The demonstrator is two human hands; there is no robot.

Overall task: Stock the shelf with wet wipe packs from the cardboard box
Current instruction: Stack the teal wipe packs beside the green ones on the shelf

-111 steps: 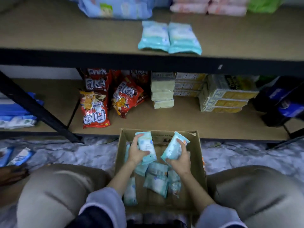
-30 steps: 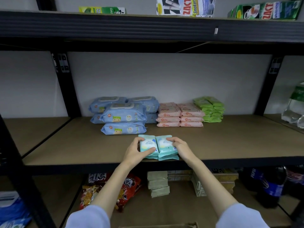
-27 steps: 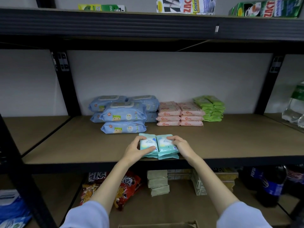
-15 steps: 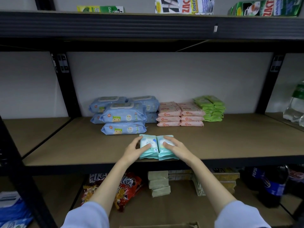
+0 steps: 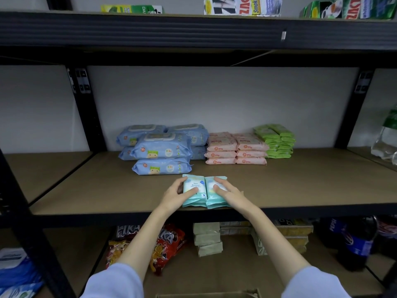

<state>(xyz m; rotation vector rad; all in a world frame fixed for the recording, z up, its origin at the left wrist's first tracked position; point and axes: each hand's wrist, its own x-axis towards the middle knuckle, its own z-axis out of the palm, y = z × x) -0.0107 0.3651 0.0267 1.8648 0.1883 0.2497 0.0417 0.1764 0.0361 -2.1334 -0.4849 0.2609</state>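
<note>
Head view: your left hand [image 5: 175, 195] holds the left teal wipe pack [image 5: 194, 191], grip curled round it, thumb on top. Your right hand [image 5: 228, 192] lies flat-fingered on the right teal wipe pack [image 5: 214, 195]. Both packs sit side by side, touching, at the shelf [image 5: 300, 186] front edge.

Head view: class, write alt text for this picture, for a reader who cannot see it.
Two hands, left hand and right hand, rest on two teal wipe packs lying side by side at the front edge of a brown shelf. Behind them sit stacks of blue packs, pink packs and green packs.
</note>
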